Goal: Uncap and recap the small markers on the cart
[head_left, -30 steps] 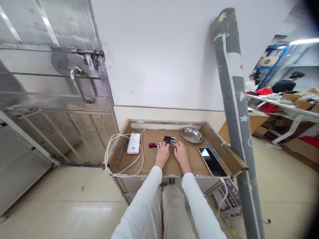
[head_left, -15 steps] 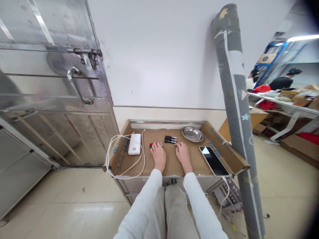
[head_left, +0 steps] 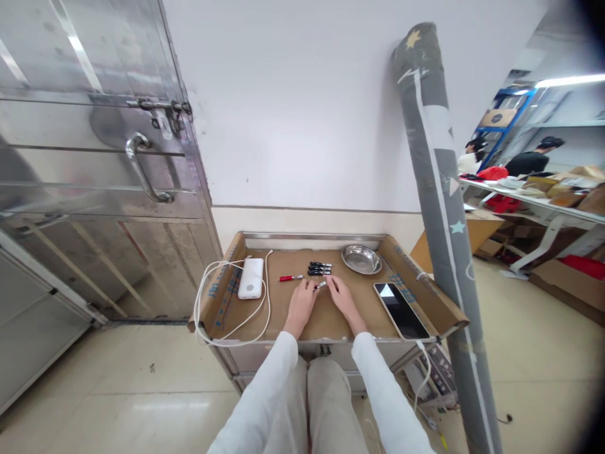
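Observation:
Both my hands rest on a cardboard-lined metal cart (head_left: 326,318). My left hand (head_left: 302,302) and my right hand (head_left: 341,296) meet at a small pen-like piece (head_left: 321,285), fingertips pinched on its two ends. Just beyond them lie a few black pens (head_left: 319,269) side by side. A red-and-silver pen (head_left: 290,277) lies alone to their left. A steel dish (head_left: 362,258) sits at the back right of the cart.
A white power bank (head_left: 251,278) with a looped white cable (head_left: 208,302) lies at the left. A dark tablet (head_left: 401,309) lies at the right. A rolled grey mat (head_left: 435,176) leans by the cart. A steel door (head_left: 94,157) stands left; people sit at a far table (head_left: 534,195).
My left hand left the red pen and came right. Both hands drew back towards me and now pinch a small piece between them.

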{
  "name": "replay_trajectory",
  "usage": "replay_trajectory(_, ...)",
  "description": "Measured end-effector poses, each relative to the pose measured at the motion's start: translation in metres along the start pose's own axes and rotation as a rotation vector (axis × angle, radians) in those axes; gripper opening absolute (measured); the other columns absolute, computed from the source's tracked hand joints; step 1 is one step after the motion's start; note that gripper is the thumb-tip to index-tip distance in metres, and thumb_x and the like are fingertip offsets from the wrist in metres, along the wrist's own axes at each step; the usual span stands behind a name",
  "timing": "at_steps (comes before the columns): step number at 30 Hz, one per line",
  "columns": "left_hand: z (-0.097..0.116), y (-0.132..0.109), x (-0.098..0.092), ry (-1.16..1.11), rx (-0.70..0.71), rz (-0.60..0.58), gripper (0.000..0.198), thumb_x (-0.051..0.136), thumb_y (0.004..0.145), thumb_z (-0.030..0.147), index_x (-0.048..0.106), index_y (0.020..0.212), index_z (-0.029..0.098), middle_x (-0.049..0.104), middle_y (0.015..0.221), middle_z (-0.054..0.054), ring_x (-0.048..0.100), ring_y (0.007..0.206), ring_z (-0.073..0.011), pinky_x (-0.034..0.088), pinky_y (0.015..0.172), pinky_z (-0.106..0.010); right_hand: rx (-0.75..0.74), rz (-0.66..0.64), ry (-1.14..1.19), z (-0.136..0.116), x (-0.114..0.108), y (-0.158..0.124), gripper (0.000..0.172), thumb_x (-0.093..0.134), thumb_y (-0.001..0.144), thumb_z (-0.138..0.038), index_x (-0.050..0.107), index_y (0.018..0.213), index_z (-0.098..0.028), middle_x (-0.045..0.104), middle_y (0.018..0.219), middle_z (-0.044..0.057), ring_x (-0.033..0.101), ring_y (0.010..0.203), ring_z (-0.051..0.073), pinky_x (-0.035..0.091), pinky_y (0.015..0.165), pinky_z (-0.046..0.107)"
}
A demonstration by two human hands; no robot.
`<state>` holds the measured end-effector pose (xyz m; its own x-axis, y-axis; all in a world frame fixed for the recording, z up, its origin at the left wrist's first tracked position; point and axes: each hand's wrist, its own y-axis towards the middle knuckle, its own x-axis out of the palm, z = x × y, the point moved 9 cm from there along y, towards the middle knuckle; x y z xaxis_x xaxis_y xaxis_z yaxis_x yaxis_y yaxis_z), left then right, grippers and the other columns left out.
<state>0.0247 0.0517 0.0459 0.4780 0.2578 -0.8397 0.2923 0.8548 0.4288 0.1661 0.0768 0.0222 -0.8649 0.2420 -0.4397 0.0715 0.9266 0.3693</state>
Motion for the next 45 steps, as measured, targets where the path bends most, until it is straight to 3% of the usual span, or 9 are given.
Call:
replay_trajectory(3, 0.014, 0.004, 0.001, -0.238, 0.11, -0.016, 0.021, 0.046, 0.093, 0.029, 0.057, 0.11, 0.025, 0.055, 0.102, -0.004, 0.06, 0.084, -0.0143, 0.048, 0.078, -0.027, 0.114, -0.072, 0.24, 0.006, 0.006, -0.002, 0.044, 0.044, 0.084, -0.058, 0.065, 0.092, -0.02, 0.062, 0.071, 0.001, 0.057, 0.071, 0.017, 0.045, 0.064, 0.027)
replay_trajectory(7, 0.007, 0.01, -0.008, -0.62, 0.045, 0.115, 0.02, 0.052, 0.089, 0.03, 0.057, 0.107, 0.023, 0.058, 0.103, -0.003, 0.06, 0.085, -0.0127, 0.05, 0.081, -0.026, 0.283, -0.171, 0.515, 0.013, 0.012, -0.005, 0.044, 0.057, 0.075, -0.061, 0.063, 0.085, -0.018, 0.049, 0.054, -0.006, 0.037, 0.045, 0.008, 0.029, 0.044, 0.021)
replay_trajectory(12, -0.006, 0.018, -0.019, -0.903, -0.128, 0.277, 0.032, 0.058, 0.085, 0.031, 0.051, 0.114, 0.019, 0.063, 0.101, -0.006, 0.062, 0.09, -0.0149, 0.05, 0.08, -0.029, 0.452, -0.305, 0.853, 0.016, 0.026, -0.007, 0.038, 0.071, 0.067, -0.048, 0.066, 0.088, -0.016, 0.062, 0.07, 0.001, 0.05, 0.054, 0.009, 0.039, 0.051, 0.021)
replay_trajectory(16, 0.0, 0.029, -0.036, -0.926, -0.073, 0.249, 0.027, 0.056, 0.086, 0.032, 0.054, 0.11, 0.019, 0.064, 0.103, -0.006, 0.062, 0.091, -0.0146, 0.049, 0.083, -0.029, 0.518, -0.188, 0.944, 0.027, 0.023, -0.005, 0.031, 0.076, 0.063, -0.038, 0.069, 0.084, -0.017, 0.069, 0.083, 0.004, 0.057, 0.064, 0.011, 0.048, 0.061, 0.024)
replay_trajectory(19, -0.022, 0.025, -0.042, -0.932, -0.169, 0.307, 0.024, 0.054, 0.087, 0.034, 0.056, 0.106, 0.019, 0.064, 0.101, -0.006, 0.062, 0.091, -0.0149, 0.048, 0.086, -0.029, 0.489, -0.166, 0.93, 0.029, 0.019, -0.004, 0.03, 0.076, 0.064, -0.036, 0.071, 0.087, -0.017, 0.069, 0.091, 0.006, 0.062, 0.075, 0.013, 0.051, 0.071, 0.027)
replay_trajectory(24, -0.066, 0.001, -0.016, -0.928, -0.415, 0.334, 0.02, 0.059, 0.082, 0.031, 0.058, 0.096, 0.017, 0.066, 0.095, -0.006, 0.063, 0.089, -0.0162, 0.049, 0.085, -0.031, 0.428, -0.181, 0.84, 0.025, 0.018, -0.007, 0.039, 0.08, 0.06, -0.035, 0.07, 0.092, -0.016, 0.07, 0.09, 0.007, 0.064, 0.082, 0.016, 0.051, 0.084, 0.033)
replay_trajectory(31, -0.025, 0.017, 0.018, -0.644, -0.102, -0.038, 0.006, 0.056, 0.081, 0.016, 0.06, 0.086, 0.019, 0.066, 0.087, -0.002, 0.062, 0.082, -0.0162, 0.048, 0.08, -0.031, 0.118, 0.063, 0.367, -0.005, -0.011, -0.004, 0.023, 0.066, 0.074, -0.041, 0.065, 0.082, -0.019, 0.068, 0.086, 0.005, 0.063, 0.082, 0.019, 0.048, 0.085, 0.036)
replay_trajectory(39, -0.011, 0.017, -0.005, -0.131, 0.011, 0.096, 0.023, 0.049, 0.088, 0.015, 0.056, 0.108, 0.022, 0.054, 0.12, -0.008, 0.05, 0.113, -0.0219, 0.04, 0.098, -0.041, -0.199, -0.196, -0.059, -0.039, 0.014, -0.016, 0.027, 0.044, 0.083, -0.019, 0.061, 0.104, -0.023, 0.063, 0.11, 0.006, 0.058, 0.104, 0.019, 0.043, 0.096, 0.037)
replay_trajectory(45, 0.005, 0.0, 0.002, -0.139, 0.144, 0.011, 0.022, 0.04, 0.09, 0.012, 0.053, 0.106, 0.02, 0.054, 0.104, -0.007, 0.053, 0.103, -0.0197, 0.043, 0.095, -0.037, -0.221, 0.008, -0.385, -0.023, -0.004, -0.036, 0.024, 0.051, 0.085, -0.025, 0.058, 0.107, -0.022, 0.059, 0.104, 0.009, 0.055, 0.099, 0.023, 0.044, 0.089, 0.04)
